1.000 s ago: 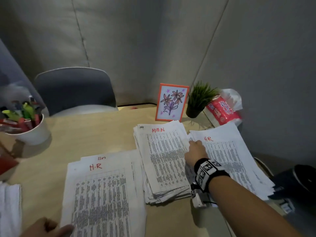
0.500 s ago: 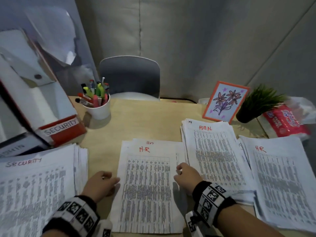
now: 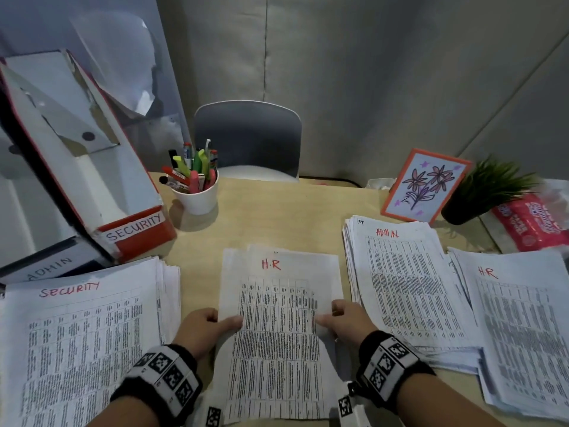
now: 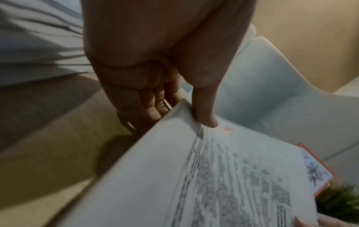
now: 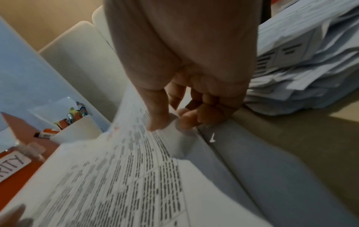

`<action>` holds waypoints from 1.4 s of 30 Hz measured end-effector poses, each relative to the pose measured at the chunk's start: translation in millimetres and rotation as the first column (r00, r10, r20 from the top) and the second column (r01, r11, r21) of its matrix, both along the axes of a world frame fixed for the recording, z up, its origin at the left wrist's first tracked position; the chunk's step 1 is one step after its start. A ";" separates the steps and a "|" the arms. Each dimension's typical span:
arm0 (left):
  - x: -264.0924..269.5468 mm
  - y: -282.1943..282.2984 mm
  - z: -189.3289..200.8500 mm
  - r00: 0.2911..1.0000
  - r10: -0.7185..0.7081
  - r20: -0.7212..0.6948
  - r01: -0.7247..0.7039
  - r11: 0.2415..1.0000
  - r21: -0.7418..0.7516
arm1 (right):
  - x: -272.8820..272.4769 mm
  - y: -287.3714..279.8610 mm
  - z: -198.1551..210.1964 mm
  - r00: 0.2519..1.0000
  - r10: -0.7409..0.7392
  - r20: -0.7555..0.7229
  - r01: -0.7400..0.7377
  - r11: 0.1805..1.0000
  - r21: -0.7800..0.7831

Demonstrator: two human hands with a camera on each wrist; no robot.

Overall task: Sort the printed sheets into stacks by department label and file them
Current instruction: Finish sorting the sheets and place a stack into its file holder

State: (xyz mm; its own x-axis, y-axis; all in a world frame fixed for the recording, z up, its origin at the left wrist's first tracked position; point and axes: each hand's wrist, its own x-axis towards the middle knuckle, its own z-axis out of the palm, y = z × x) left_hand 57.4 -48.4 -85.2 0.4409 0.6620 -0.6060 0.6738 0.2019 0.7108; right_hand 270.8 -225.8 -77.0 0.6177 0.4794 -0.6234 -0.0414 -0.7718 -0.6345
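A printed sheet marked H.R (image 3: 278,306) is lifted off the small middle pile (image 3: 326,396). My left hand (image 3: 206,326) pinches its left edge, thumb on top, fingers under, as the left wrist view shows on the sheet (image 4: 213,176). My right hand (image 3: 345,318) pinches the right edge of the same sheet (image 5: 120,176). Around it lie the SECURITY stack (image 3: 80,343) at left, the ADMIN stack (image 3: 403,285) and the H.R stack (image 3: 517,328) at right. A red and white file box labelled SECURITY (image 3: 92,180) leans at the back left.
A white cup of markers (image 3: 195,191) stands behind the middle pile. A flower card (image 3: 426,186), a small potted plant (image 3: 483,195) and a red tissue pack (image 3: 529,221) line the back right. A grey chair (image 3: 248,140) faces the table's far edge (image 3: 277,183). An ADMIN folder (image 3: 46,269) lies under the box.
My right hand left the stacks at right and came to the middle pile. Both hands, first resting beside the H.R sheet, now pinch its edges and lift it. The view swung left.
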 end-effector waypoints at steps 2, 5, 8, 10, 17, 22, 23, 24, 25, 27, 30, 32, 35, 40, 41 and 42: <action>-3.6 4.4 -0.6 0.999 0.033 -0.018 -0.033 0.999 -0.009 | 3.0 -3.6 6.0 0.996 -0.034 0.083 0.032 0.999 0.030; -10.1 10.4 -8.9 0.995 0.023 -0.097 -0.017 0.998 0.060 | 17.4 -15.7 18.4 0.973 -0.216 0.083 0.198 0.963 0.185; -9.9 9.7 -12.7 0.994 0.031 -0.107 -0.022 0.996 0.089 | 41.4 -35.1 30.3 0.956 -0.260 0.139 0.230 0.952 0.200; -9.2 8.2 -14.3 0.994 0.038 -0.107 -0.028 0.995 0.099 | 57.4 -50.3 37.4 0.938 -0.320 0.131 0.290 0.934 0.209; -4.7 -1.8 -5.1 0.994 0.051 -0.094 -0.035 0.985 0.171 | 85.8 -93.3 38.0 0.911 -0.389 0.135 0.378 0.920 0.101; 2.3 -13.0 -0.9 0.985 -0.077 -0.154 0.111 0.968 0.224 | 74.6 -88.7 33.3 0.943 -0.313 0.116 0.308 0.950 0.058; 3.7 -15.0 1.1 0.978 -0.117 -0.175 0.156 0.961 0.228 | 69.5 -82.8 32.6 0.952 -0.282 0.122 0.277 0.959 0.055; 4.9 -15.8 2.9 0.971 -0.142 -0.191 0.186 0.953 0.240 | 64.5 -76.6 31.4 0.962 -0.245 0.121 0.241 0.969 0.049; 5.5 -14.8 4.3 0.969 -0.151 -0.195 0.197 0.949 0.245 | 59.3 -69.7 30.3 0.971 -0.209 0.119 0.205 0.978 0.042; 4.0 -9.9 5.8 0.971 -0.158 -0.181 0.196 0.955 0.222 | 50.9 -56.2 23.3 0.983 -0.135 0.125 0.132 0.991 0.030; -6.1 1.5 5.5 0.979 -0.161 -0.127 0.179 0.974 0.138 | 37.0 -35.3 15.7 0.990 -0.039 0.133 0.039 0.999 0.006; -13.0 8.4 7.7 0.980 -0.184 -0.082 0.189 0.980 0.060 | 26.9 -20.6 13.9 0.985 0.076 0.153 -0.070 0.997 -0.045; -17.6 17.0 11.7 0.983 -0.183 -0.005 0.183 0.981 -0.062 | 12.0 -3.3 14.6 0.955 0.224 0.193 -0.206 0.973 -0.107; -14.0 10.9 4.9 0.971 -0.237 -0.035 0.238 0.970 0.040 | -3.1 2.7 7.5 0.945 0.261 0.198 -0.239 0.963 -0.127; -12.9 7.9 2.9 0.972 -0.231 -0.045 0.234 0.970 0.063 | -2.9 1.5 5.1 0.946 0.248 0.209 -0.226 0.966 -0.124; -12.4 5.8 1.0 0.977 -0.210 -0.043 0.213 0.974 0.073 | -3.1 1.1 5.4 0.951 0.217 0.222 -0.200 0.975 -0.095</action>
